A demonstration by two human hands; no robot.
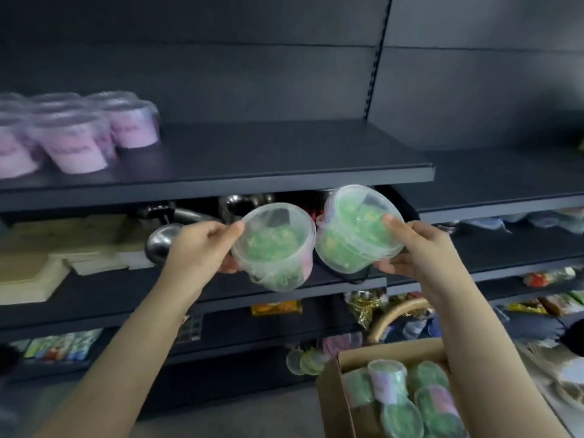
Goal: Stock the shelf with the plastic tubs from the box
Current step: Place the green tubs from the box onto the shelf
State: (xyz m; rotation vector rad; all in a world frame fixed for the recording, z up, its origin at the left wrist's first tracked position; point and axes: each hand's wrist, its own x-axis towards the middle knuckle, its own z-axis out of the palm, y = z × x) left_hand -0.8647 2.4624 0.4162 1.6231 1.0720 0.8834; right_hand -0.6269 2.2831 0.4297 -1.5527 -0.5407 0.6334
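Head view: the left hand grips one clear tub of green contents. Its thumb lies on the lid's rim and its fingers curl under the tub's side. The right hand holds a second tub the same way, thumb on the lid and fingers under the base. Both tubs tilt with their lids toward the camera. They sit side by side between the hands, touching or nearly so; the blur does not settle which.

The pair hangs in the air just below the front edge of the upper shelf, in front of the level beneath it. On that upper shelf, far to the left, stands a cluster of pink tubs; the board to their right is bare. Behind the left hand lies metal ware, with flat cardboard further left.

Low on the right, under the right forearm, is the box, open, with more green tubs lying in it.
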